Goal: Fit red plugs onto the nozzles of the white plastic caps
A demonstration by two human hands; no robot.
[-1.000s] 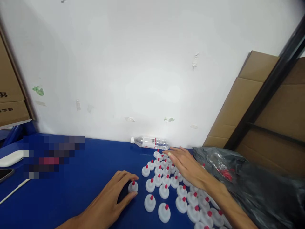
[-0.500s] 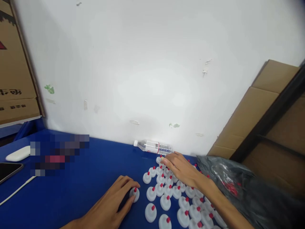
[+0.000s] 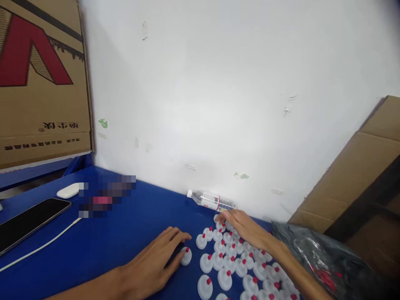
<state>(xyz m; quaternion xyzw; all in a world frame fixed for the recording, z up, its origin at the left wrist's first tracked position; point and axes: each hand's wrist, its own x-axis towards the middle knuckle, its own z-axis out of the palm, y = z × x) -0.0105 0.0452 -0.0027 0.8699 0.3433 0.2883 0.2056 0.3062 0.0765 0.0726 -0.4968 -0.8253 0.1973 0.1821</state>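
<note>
Blue table [image 3: 125, 241] against white wall [image 3: 218, 83] — cardboard boxes [image 3: 40, 83] far left, black bag [image 3: 325, 258] right. Left hand [image 3: 156, 260] loosely cupping one red-tipped cap [image 3: 186, 255]; right hand [image 3: 246, 230] flat, fingers spread, on cap cluster [image 3: 231, 258] — near-right of table.

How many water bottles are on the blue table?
1. The water bottle lies on its side on the blue table, against the wall, just beyond the right hand and the white caps. The black bag could hide others.

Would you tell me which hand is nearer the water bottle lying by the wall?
Right hand lies just before the water bottle; left hand sits farther back.
</note>
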